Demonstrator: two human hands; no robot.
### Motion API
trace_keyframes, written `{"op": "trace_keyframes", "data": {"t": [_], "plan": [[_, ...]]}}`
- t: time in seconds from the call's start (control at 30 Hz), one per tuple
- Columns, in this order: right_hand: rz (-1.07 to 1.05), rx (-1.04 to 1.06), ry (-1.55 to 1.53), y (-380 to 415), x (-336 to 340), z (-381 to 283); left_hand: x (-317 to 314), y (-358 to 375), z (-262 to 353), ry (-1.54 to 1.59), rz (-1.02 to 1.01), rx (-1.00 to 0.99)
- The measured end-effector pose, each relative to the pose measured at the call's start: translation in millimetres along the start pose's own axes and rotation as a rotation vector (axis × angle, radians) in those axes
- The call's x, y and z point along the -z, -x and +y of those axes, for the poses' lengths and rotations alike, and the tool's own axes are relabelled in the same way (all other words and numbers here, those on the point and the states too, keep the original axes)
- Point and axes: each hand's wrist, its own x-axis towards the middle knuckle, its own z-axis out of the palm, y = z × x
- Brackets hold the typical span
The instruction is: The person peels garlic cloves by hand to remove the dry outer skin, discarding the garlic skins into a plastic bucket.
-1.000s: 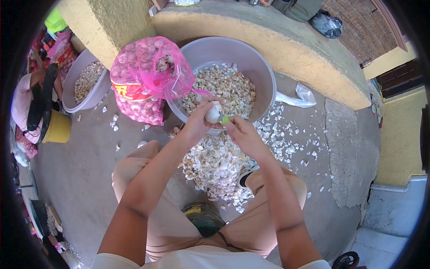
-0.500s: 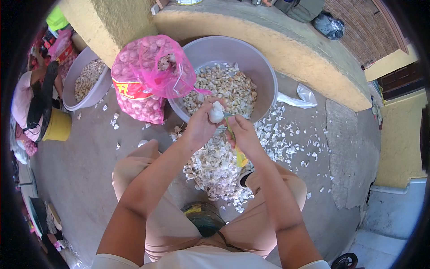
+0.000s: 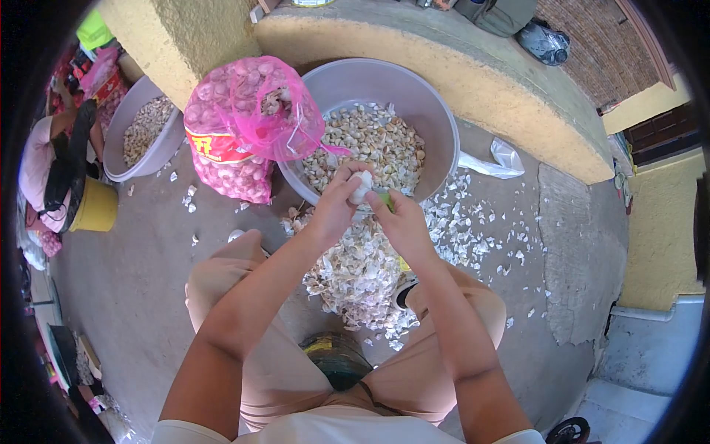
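Observation:
A white garlic bulb (image 3: 360, 188) sits in my left hand (image 3: 336, 209), whose fingers are wrapped round it. My right hand (image 3: 404, 228) is closed on what looks like a small knife with a green handle (image 3: 385, 200), held against the bulb's right side. Its blade is too small to make out. Both hands are just above the near rim of a large grey-lilac tub (image 3: 441, 111) partly filled with garlic cloves (image 3: 399, 144). Under my hands, a heap of papery garlic skins (image 3: 355, 277) lies on the floor between my legs.
Left of the tub stands a pink mesh sack of garlic bulbs (image 3: 229, 118). Farther left are a second tub (image 3: 168, 140), a yellow bucket (image 3: 96, 206) and a seated person (image 3: 48, 166). A low concrete ledge (image 3: 444, 70) runs behind; a plastic bag (image 3: 499, 159) lies right.
My right hand has turned and moved closer to the bulb. The yellow part that hung below it is now mostly hidden. My left hand has tilted the bulb slightly.

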Motion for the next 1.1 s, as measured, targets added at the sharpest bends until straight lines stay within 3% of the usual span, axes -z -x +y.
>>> {"op": "trace_keyframes", "data": {"t": [0.2, 0.37, 0.5, 0.57, 0.7, 0.8, 0.87, 1.1], "plan": [[-0.020, -0.051, -0.106, -4, -4, 11, -1, 2, 0, -0.182, -0.016, 0.006], [-0.011, -0.001, -0.094, -1, -7, 6, -1, 2, -2, -0.006, -0.029, -0.010], [-0.063, 0.113, 0.177, 10, -10, -3, -6, -1, 11, 0.047, 0.133, -0.001], [-0.099, 0.094, 0.235, 13, -12, -7, -1, -5, 13, 0.104, 0.085, -0.053], [-0.133, 0.061, 0.199, 5, 0, -3, 3, -6, 15, 0.165, -0.019, -0.077], [-0.079, 0.035, 0.077, 2, 7, -11, -1, -1, 17, 0.094, 0.034, 0.040], [-0.045, 0.008, -0.023, -3, 4, -3, 0, -2, 13, 0.080, 0.010, 0.005], [-0.010, 0.048, 0.033, -4, -1, 2, 3, -4, 3, -0.056, 0.004, 0.003]]}}
